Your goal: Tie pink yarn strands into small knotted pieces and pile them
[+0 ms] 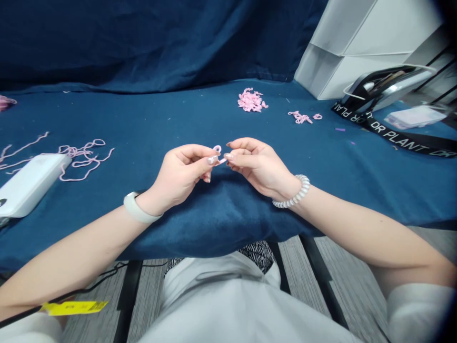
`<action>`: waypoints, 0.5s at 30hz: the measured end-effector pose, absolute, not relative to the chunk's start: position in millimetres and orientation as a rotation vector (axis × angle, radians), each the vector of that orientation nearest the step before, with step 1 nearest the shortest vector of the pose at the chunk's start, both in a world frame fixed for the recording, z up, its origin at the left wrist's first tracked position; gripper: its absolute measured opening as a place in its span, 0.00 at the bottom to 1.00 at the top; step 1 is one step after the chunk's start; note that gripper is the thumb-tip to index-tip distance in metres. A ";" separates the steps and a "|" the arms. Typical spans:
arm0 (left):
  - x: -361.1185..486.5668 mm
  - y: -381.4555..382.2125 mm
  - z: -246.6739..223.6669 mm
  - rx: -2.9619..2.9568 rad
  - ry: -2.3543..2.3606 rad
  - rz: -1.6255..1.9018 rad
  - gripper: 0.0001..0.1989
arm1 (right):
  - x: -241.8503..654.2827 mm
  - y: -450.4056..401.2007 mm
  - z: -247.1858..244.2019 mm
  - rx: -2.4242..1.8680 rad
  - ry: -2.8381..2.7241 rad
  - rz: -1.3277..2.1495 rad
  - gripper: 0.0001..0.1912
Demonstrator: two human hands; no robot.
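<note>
Between my hands, just above the front of the blue cloth (pixel 171 128), is a short piece of pink yarn (pixel 222 161) with a small loop standing up at its left. My left hand (pixel 185 169) pinches it near the loop with thumb and forefinger. From the other side, my right hand (pixel 255 164) grips the yarn's right end between thumb and fingers. The fingertips hide part of the yarn, so I cannot tell if it is knotted. Beyond my hands lie a heap of small pink yarn pieces (pixel 251 100) and a smaller group of pink yarn pieces (pixel 301 117).
Loose pink yarn strands (pixel 84 155) lie at left beside a white power bank (pixel 34 183). White boxes (pixel 321 71), an open black case (pixel 385 88), a lettered black strap (pixel 392 133) and a clear plastic box (pixel 416 116) occupy the right. A yellow tag (pixel 76 307) hangs at lower left.
</note>
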State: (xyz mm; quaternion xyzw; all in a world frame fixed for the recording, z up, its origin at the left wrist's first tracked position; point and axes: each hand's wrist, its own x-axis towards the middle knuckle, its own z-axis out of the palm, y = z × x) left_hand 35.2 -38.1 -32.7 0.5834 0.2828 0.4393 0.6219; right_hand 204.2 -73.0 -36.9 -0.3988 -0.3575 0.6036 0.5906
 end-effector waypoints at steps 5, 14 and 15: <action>35.7 -39.2 -28.5 1.154 0.665 0.887 0.11 | 206.9 -73.2 -36.8 -0.911 -1.014 1.227 0.19; 34.0 -41.1 -26.8 1.060 0.641 0.721 0.08 | 206.0 -79.5 -35.3 -0.956 -1.200 0.919 0.19; 33.9 -41.1 -27.2 1.063 0.644 0.692 0.08 | 205.7 -80.8 -34.4 -0.967 -1.227 0.893 0.20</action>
